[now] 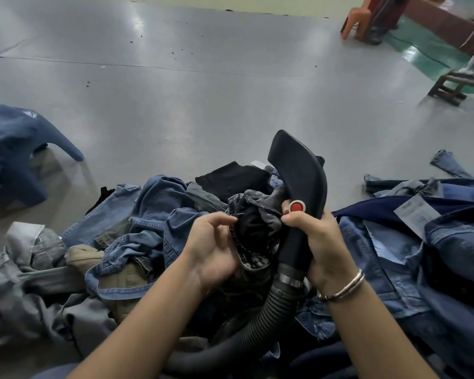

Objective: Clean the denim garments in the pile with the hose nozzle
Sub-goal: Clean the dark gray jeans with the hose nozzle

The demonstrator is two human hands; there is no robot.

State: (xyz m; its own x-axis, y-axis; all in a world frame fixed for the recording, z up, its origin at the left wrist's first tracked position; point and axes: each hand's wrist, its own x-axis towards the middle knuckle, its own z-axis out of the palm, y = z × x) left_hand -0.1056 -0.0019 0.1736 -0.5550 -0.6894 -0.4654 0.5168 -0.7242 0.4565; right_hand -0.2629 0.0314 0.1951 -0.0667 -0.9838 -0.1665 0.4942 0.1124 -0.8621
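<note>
Left to right: my left hand [214, 242] pinches a bunched dark denim garment [253, 225] above the pile [137, 236] on the floor [175, 86], spreading its folds for cleaning. My right hand [316, 236] grips the hose nozzle [298, 170], tip raised, thumb beside its red button [297, 206].

No text is showing clearly enough to read. A pale paper tag [416, 214] is lying on the dark blue garment [367, 212] at the pile's right side, and its printed lines are blurring into grey marks.
</note>
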